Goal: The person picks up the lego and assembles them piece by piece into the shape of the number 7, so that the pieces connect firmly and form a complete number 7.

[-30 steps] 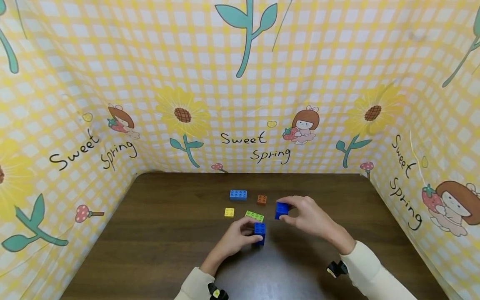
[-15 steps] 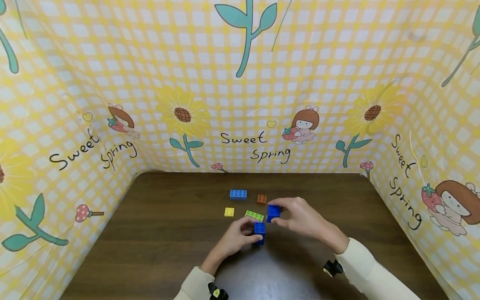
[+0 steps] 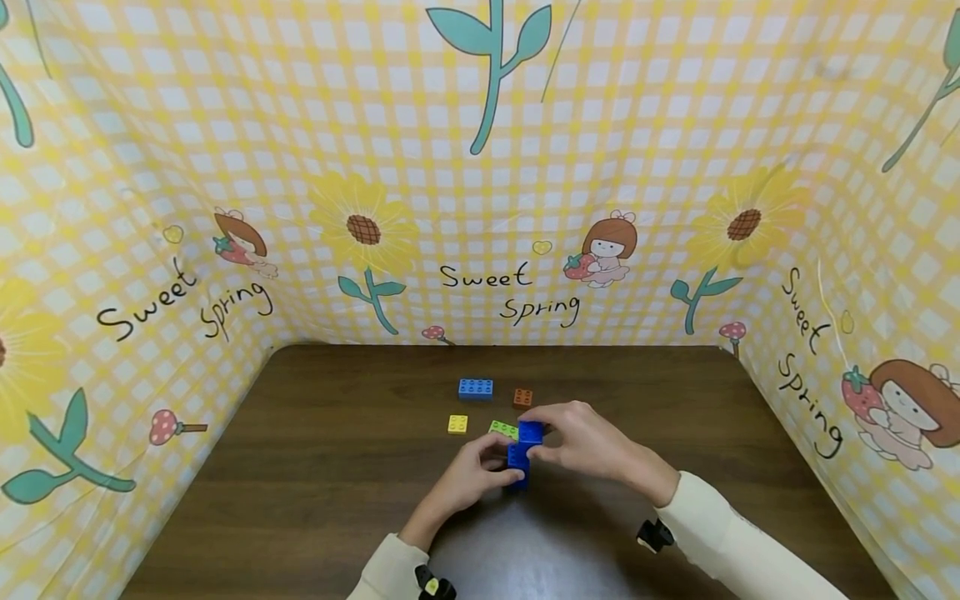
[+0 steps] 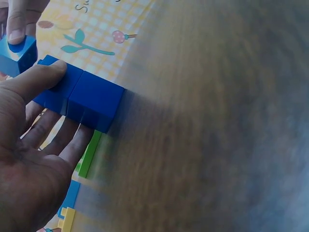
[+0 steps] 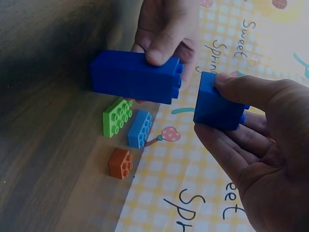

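Observation:
Two dark blue bricks joined in an upright stack [image 4: 99, 99] stand on the table, and the left hand [image 3: 468, 479] grips them between thumb and fingers near the top. Above the stack, the right hand [image 3: 600, 442] pinches a single dark blue brick [image 3: 530, 432]. A gap shows between that loose brick [image 5: 212, 106] and the studs of the stack [image 5: 130, 75] in the right wrist view. In the left wrist view the left thumb lies on the upper brick of the stack.
Behind the hands on the brown table [image 3: 300, 467] lie a green brick [image 3: 502, 429], a yellow brick [image 3: 457, 424], a lighter blue brick [image 3: 476, 388] and an orange-brown brick [image 3: 522, 397]. A checked cloth [image 3: 480, 192] surrounds the table's back and sides.
The right hand has moved left with its blue brick, from beside the stack to over it. The left hand and the stack have stayed in place.

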Motion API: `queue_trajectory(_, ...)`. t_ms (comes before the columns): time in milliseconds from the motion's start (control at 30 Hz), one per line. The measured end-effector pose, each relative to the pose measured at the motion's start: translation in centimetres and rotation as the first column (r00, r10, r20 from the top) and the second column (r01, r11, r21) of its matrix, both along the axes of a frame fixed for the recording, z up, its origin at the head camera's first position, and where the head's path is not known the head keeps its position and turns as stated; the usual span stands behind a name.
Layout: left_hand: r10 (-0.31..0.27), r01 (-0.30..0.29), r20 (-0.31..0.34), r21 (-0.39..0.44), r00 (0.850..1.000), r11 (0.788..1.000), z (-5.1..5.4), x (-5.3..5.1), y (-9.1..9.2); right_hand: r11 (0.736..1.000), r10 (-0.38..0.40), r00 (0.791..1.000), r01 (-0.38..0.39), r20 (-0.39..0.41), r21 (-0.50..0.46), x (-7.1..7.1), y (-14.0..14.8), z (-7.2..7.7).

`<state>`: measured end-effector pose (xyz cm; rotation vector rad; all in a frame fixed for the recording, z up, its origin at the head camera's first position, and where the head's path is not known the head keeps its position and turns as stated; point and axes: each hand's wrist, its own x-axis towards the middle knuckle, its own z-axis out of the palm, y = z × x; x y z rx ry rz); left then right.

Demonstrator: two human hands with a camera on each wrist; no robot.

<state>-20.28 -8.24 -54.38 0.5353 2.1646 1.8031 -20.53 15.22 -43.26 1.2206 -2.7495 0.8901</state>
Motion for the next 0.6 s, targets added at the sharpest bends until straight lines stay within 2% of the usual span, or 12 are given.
queue_trajectory(233, -0.004, 0.003, 0.006, 0.001, 1.000, 1.000, 0.0, 0.0, -0.1, 0.999, 0.041, 0.999, -0.041, -0.023, 0.005, -0.3, -0.7, -1.0)
queue_trajectory(433, -0.004, 0.004, 0.018, 0.015, 1.000, 1.000, 0.1, 0.0, -0.1, 0.999, 0.034, 0.999, -0.033, -0.006, 0.019, -0.4, -1.1, -1.6)
queue_trajectory(600, -0.005, 0.005, 0.020, 0.015, 1.000, 1.000, 0.0, 0.0, 0.0, 0.999, 0.031, 0.999, -0.030, -0.040, 0.027, -0.2, -1.3, -1.7)
